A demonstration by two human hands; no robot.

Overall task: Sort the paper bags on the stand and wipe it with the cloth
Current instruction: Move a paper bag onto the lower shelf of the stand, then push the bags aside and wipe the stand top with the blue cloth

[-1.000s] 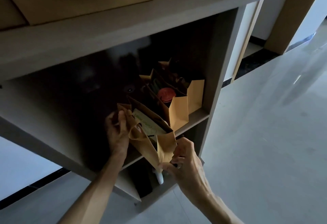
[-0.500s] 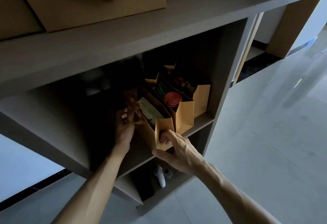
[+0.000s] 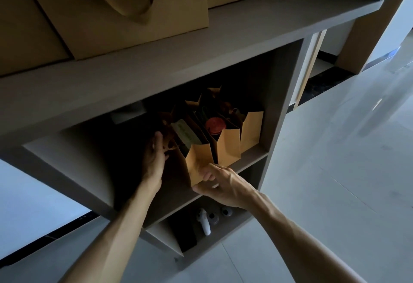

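- three paper bags stand in a row on the right of the stand's (image 3: 223,43) middle shelf.
- right hand (image 3: 220,185) pinches the near bottom corner of the nearest bag (image 3: 199,160).
- left hand (image 3: 155,157) lies against that bag's dark left side, fingers mostly straight; its grip is hard to tell.
- more large bags (image 3: 125,12) sit on the shelf above.

Left hand's fingertips (image 3: 166,147) vanish in shadow — the big upper bag (image 3: 134,14) is cropped.

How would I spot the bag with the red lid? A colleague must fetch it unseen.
Find the grey stand's middle shelf, below the big bags. Three small paper bags stand there in a row; take the middle bag, right of the one both hands are on. Only it shows a round red lid inside.
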